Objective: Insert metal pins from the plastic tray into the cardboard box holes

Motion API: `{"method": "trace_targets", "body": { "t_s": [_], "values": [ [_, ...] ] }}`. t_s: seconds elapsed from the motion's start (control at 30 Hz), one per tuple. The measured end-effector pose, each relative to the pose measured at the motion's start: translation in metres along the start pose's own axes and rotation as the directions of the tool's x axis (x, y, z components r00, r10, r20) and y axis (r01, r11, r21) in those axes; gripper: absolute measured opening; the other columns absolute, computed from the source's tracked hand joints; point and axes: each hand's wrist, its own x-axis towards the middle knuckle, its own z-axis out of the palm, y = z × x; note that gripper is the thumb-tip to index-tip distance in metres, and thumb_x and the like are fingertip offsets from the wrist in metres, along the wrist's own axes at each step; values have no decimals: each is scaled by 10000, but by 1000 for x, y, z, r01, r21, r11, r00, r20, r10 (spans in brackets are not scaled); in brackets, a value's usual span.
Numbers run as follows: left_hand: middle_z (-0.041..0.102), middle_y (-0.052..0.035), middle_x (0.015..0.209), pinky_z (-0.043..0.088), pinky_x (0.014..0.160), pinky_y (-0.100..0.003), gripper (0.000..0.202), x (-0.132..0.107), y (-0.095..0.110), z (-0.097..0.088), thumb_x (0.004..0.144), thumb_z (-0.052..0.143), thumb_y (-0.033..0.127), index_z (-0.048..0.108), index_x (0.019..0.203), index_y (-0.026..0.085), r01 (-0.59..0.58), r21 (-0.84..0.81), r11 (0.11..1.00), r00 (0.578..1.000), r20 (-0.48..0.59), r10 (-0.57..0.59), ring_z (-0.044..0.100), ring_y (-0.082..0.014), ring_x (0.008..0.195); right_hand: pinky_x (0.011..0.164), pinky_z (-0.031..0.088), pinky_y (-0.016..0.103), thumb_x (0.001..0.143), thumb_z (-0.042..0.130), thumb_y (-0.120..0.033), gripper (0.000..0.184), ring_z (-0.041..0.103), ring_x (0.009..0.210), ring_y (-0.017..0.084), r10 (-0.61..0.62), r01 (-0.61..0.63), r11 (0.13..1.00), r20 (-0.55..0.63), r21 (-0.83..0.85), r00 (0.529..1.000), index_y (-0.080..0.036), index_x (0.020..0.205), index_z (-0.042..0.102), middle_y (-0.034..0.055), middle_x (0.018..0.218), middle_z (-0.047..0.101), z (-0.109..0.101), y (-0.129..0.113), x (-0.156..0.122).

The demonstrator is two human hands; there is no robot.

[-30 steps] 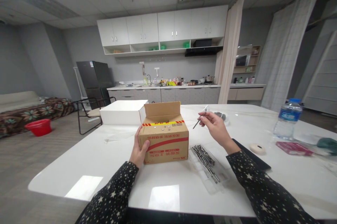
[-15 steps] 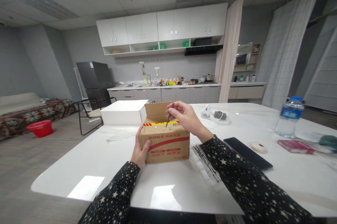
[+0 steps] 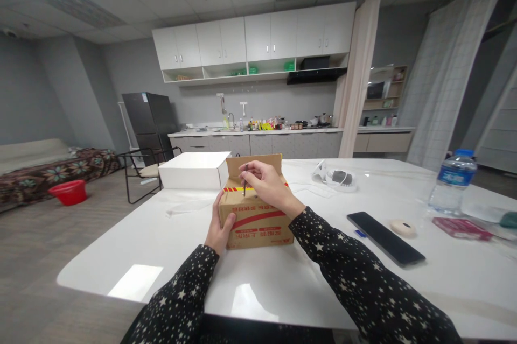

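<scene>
A brown cardboard box (image 3: 260,232) with red print and a yellow-red strip stands on the white table, its back flap raised. My left hand (image 3: 219,230) grips the box's left side, thumb on the front face and fingers round the edge. Above the box top, my right hand (image 3: 265,183) pinches a thin dark stick (image 3: 244,187), held nearly upright. Its tip points down at the left part of the top, by a tiny pale spot. My right hand covers much of the box top.
Behind the box to the left is a white box (image 3: 191,174). To the right lie a black phone (image 3: 385,239), a small blue item (image 3: 360,233), a round beige case (image 3: 403,227) and a pink pack (image 3: 462,228). A water bottle (image 3: 452,185) and a white device (image 3: 339,178) stand farther back.
My right hand has moved left over the box top with the stick, now more upright. My right sleeve now covers the bundle of metal sticks seen before. The left hand keeps its grip.
</scene>
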Motion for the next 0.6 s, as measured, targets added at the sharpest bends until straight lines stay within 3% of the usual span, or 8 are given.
{"method": "trace_targets", "body": {
  "t_s": [0.23,0.4,0.5,0.6],
  "values": [
    [393,-167,1575,348,1194,-485,817,-3,11,5,897,596,577,288,1551,196,-7,25,1000,1000,-27,8,435,-324,1426,862,574,382,914,609,-236,153,714,886,194,5,-5,1000,13,-13,1000,-181,1054,638,58,885,740,0,0,0],
    [392,-171,1575,335,1202,-493,826,-2,14,6,891,599,589,293,1544,185,-15,16,1000,999,-30,16,439,-324,1421,837,556,382,919,578,-199,347,704,845,191,-53,54,994,19,-90,998,-227,1265,563,15,842,732,2,-5,-4],
    [401,-172,1569,342,1196,-498,827,-3,15,6,891,596,595,290,1544,190,-6,18,1000,1000,-27,7,439,-329,1422,850,553,384,936,570,-230,287,696,853,191,-83,86,993,42,-78,996,-242,1222,594,1,819,710,4,-6,-4],
    [378,-176,1583,346,1194,-496,838,-3,15,6,889,593,602,279,1547,188,2,19,1000,1000,-21,-2,424,-336,1434,847,562,373,939,603,-328,200,691,843,184,-42,40,997,23,60,999,-233,1114,621,14,837,706,8,-6,-1]
  ]
}}
